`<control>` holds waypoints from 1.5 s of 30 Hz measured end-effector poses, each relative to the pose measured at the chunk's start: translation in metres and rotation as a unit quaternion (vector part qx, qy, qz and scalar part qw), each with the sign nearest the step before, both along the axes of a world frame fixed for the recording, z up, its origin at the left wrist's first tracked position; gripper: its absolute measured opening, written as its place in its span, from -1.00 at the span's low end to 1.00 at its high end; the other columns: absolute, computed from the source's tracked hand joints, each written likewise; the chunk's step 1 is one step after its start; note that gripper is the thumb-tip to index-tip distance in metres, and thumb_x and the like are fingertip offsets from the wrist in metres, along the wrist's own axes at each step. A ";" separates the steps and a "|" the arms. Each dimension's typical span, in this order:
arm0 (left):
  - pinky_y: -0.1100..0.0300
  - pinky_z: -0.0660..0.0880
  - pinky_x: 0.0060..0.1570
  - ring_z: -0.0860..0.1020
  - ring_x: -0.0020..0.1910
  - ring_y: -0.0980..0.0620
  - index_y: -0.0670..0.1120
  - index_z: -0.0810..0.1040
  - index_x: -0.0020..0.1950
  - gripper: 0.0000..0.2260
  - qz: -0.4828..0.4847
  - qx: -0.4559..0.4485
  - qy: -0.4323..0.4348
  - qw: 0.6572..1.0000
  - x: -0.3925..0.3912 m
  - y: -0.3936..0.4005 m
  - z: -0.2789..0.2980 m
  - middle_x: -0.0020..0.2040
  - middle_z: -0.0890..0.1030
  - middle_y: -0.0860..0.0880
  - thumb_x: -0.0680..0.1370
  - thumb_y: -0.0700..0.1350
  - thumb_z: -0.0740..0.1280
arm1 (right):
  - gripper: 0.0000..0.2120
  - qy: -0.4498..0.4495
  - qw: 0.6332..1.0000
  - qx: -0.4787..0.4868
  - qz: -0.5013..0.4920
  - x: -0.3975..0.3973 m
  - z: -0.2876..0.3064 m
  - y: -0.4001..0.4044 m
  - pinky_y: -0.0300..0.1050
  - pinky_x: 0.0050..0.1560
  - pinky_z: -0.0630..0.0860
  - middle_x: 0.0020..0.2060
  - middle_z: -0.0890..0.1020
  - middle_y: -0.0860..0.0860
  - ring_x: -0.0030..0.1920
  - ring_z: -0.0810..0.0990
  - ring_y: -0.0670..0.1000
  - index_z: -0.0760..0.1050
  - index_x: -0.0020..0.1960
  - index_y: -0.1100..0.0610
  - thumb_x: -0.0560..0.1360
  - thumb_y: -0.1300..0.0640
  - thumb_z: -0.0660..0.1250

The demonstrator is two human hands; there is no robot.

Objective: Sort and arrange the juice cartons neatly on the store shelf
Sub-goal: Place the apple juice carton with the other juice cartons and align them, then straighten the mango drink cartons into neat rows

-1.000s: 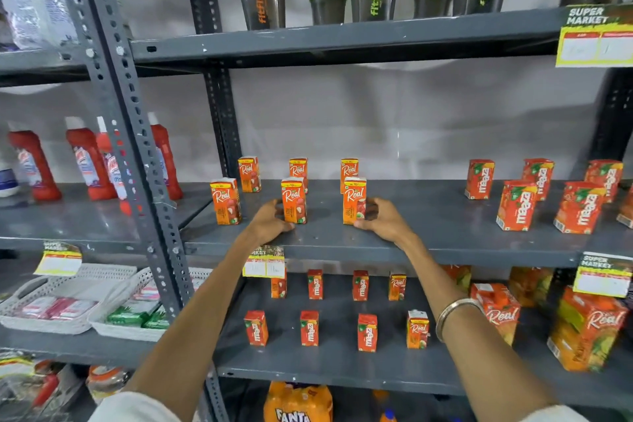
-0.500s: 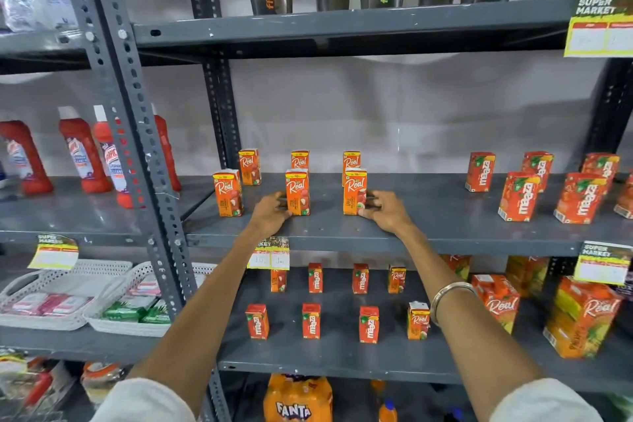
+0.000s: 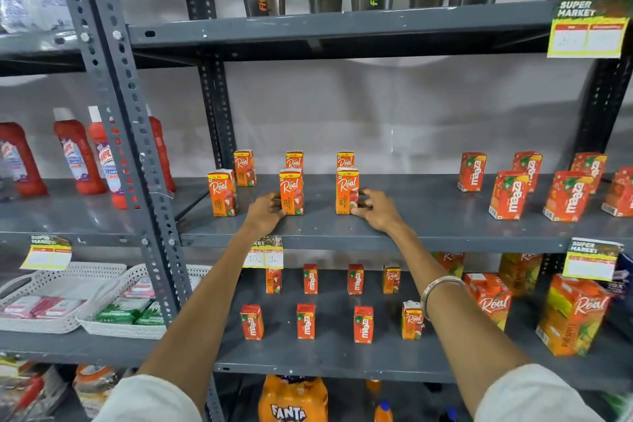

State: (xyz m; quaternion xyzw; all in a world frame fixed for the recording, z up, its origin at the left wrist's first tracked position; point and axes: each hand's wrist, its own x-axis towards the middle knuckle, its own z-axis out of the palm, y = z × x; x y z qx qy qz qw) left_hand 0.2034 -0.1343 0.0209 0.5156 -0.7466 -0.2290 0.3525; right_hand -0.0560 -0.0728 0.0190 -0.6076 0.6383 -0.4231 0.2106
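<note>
Juice cartons (image 3: pixel 291 191) upright; hands (image 3: pixel 266 212) outstretched, touching two.

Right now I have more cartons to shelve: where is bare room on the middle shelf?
The widest bare stretch of the middle shelf lies between the right hand at the front-right Real carton and the Maaza cartons. Narrower gaps separate the Real cartons. It is crowded at the far right, among the Maaza cartons.

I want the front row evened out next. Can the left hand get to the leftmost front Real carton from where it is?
Probably yes. The left hand rests beside the middle front carton, and the leftmost front carton stands just to its left on the same shelf, with only bare shelf between them.
</note>
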 end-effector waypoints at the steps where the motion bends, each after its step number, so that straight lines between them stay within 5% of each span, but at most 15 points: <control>1: -0.09 0.44 0.39 0.55 0.32 -0.15 -0.24 0.47 0.37 -0.63 0.000 -0.001 -0.001 1.000 0.000 0.000 0.000 0.31 0.60 -0.19 0.57 -0.26 0.37 | -0.52 0.005 1.000 -0.002 -0.001 -0.001 -0.001 0.000 0.08 0.37 0.42 0.29 0.62 0.15 0.31 0.59 0.16 0.46 0.40 0.19 0.51 0.19 0.45; 16: -0.07 0.44 0.39 0.54 0.33 -0.15 -0.24 0.45 0.39 -0.63 0.007 0.017 0.002 1.000 -0.001 0.001 -0.001 0.33 0.58 -0.19 0.58 -0.26 0.35 | -0.49 -0.004 1.000 0.000 -0.002 -0.005 -0.004 -0.005 0.09 0.36 0.43 0.28 0.63 0.15 0.30 0.60 0.17 0.42 0.43 0.17 0.51 0.20 0.44; 20: -0.08 0.43 0.39 0.51 0.35 -0.17 -0.24 0.37 0.45 -0.52 0.026 0.021 -0.001 0.999 -0.001 0.005 -0.001 0.37 0.54 -0.18 0.57 -0.19 0.40 | -0.29 -0.006 1.000 -0.010 -0.019 -0.006 -0.003 -0.001 0.17 0.37 0.47 0.35 0.57 0.19 0.24 0.64 0.15 0.24 0.54 0.13 0.48 0.20 0.47; 23: 0.00 0.47 0.30 0.50 0.24 -0.09 -0.18 0.31 0.48 -0.38 0.107 -0.058 0.074 0.990 0.000 0.024 -0.007 0.30 0.46 -0.17 0.50 -0.07 0.48 | -0.34 -0.037 0.995 -0.080 -0.049 -0.013 -0.005 0.017 0.03 0.27 0.55 0.38 0.52 0.15 0.07 0.64 0.00 0.26 0.52 0.09 0.50 0.20 0.45; 25: 0.10 0.49 0.15 0.48 0.06 0.05 -0.11 0.39 0.36 -0.50 0.134 -0.164 0.118 0.970 -0.010 0.045 -0.018 0.16 0.46 -0.07 0.50 -0.04 0.49 | -0.52 -0.030 0.985 -0.155 -0.066 -0.027 -0.013 0.039 -0.02 0.23 0.58 0.30 0.59 0.03 0.03 0.62 -0.09 0.38 0.43 0.05 0.55 0.17 0.39; 29: 0.36 0.46 -0.09 0.52 -0.13 0.19 -0.01 0.47 0.12 -0.79 0.084 -0.255 0.204 0.942 -0.076 0.088 -0.033 -0.03 0.54 0.06 0.55 -0.05 0.42 | -0.75 -0.016 0.958 -0.256 -0.125 -0.082 -0.032 0.090 -0.24 0.11 0.59 0.13 0.64 -0.09 0.02 0.61 -0.16 0.50 0.25 0.02 0.58 0.12 0.34; 32: 0.24 0.52 -0.20 0.58 -0.23 0.06 -0.02 0.52 0.06 -0.85 0.006 -0.208 0.254 0.944 -0.163 0.110 -0.031 -0.16 0.63 -0.05 0.54 -0.12 0.44 | -0.80 -0.007 0.939 -0.301 -0.168 -0.148 -0.035 0.124 -0.44 -0.05 0.52 0.04 0.63 -0.04 -0.02 0.61 -0.15 0.50 0.18 0.05 0.57 0.16 0.34; 34: 0.23 0.52 -0.20 0.59 -0.23 0.03 -0.06 0.55 0.07 -0.84 -0.044 -0.161 0.261 0.951 -0.219 0.120 -0.029 -0.19 0.64 -0.06 0.53 -0.13 0.46 | -0.78 -0.001 0.928 -0.316 -0.198 -0.192 -0.033 0.141 -0.36 -0.03 0.56 0.05 0.60 -0.04 -0.02 0.61 -0.10 0.49 0.18 0.06 0.54 0.18 0.35; 37: 0.09 0.58 -0.08 0.64 -0.16 -0.08 -0.16 0.56 0.13 -0.77 -0.101 -0.097 0.257 0.956 -0.306 0.139 -0.023 -0.15 0.65 -0.15 0.50 -0.20 0.48 | -0.62 0.041 0.925 -0.280 -0.255 -0.270 -0.030 0.164 -0.07 0.27 0.47 0.23 0.51 0.11 0.21 0.50 0.09 0.40 0.29 0.14 0.51 0.20 0.39; 40: 0.17 0.59 -0.06 0.65 -0.13 -0.04 -0.20 0.53 0.19 -0.69 -0.120 -0.058 0.243 0.961 -0.366 0.149 -0.016 -0.08 0.64 -0.15 0.48 -0.25 0.49 | -0.48 0.096 0.934 -0.218 -0.265 -0.325 -0.023 0.169 0.17 0.37 0.37 0.29 0.44 0.21 0.32 0.38 0.20 0.35 0.36 0.24 0.46 0.22 0.44; 43: 0.40 0.51 -0.19 0.58 -0.15 0.12 -0.20 0.46 0.26 -0.57 -0.107 -0.029 0.219 0.970 -0.405 0.154 -0.009 0.01 0.57 -0.08 0.44 -0.26 0.52 | -0.30 0.103 0.957 -0.140 -0.232 -0.358 -0.016 0.166 0.15 0.43 0.30 0.39 0.37 0.24 0.41 0.33 0.24 0.25 0.46 0.28 0.45 0.11 0.50; 45: 0.36 0.52 -0.01 0.59 0.05 0.01 -0.19 0.39 0.35 -0.42 -0.082 -0.004 0.200 0.976 -0.420 0.155 -0.006 0.14 0.54 -0.09 0.40 -0.23 0.56 | -0.18 0.075 0.976 -0.085 -0.186 -0.370 -0.012 0.162 0.11 0.50 0.24 0.47 0.30 0.24 0.49 0.28 0.23 0.13 0.52 0.29 0.45 0.07 0.51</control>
